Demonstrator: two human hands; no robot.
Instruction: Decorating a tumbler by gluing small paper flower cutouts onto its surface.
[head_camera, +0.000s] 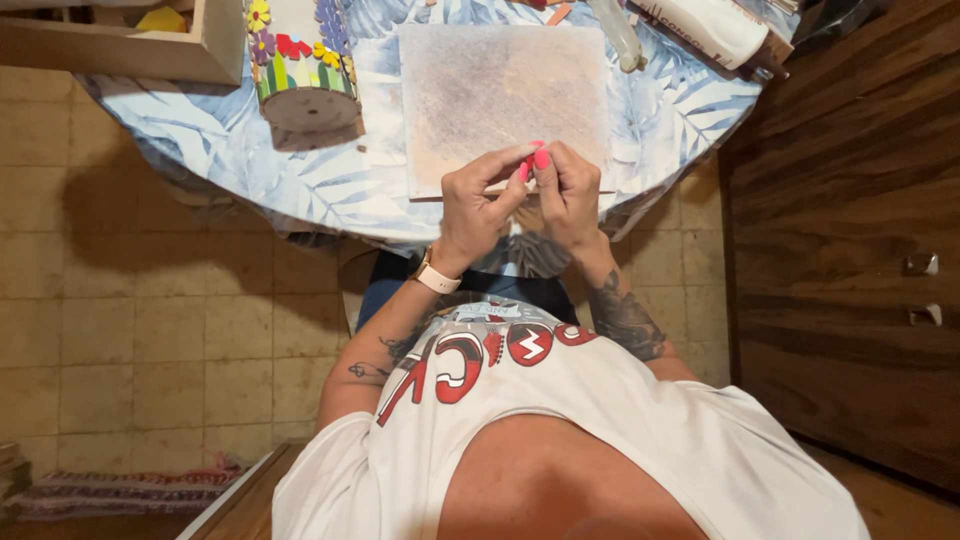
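Both hands pinch a small red piece over the board's near edge.
Keep your left hand (480, 205) and right hand (568, 195) steady on the piece (524, 168) (mostly hidden), low above the board (470, 90).

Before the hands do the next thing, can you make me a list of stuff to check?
1. Both hands together at the table edge: ok. The left hand and right hand meet fingertip to fingertip.
2. Something pinched between the fingers: cannot tell. Only pink nails show there; any small piece is hidden.
3. Work board lying flat in front of the hands: ok.
4. Board surface bare: ok, nothing lies on it.
5. Flower-decorated round piece out of the way: ok, it lies left of the board, apart from the hands.
6. White bottle within reach: cannot tell; it lies on its side at the far right edge.
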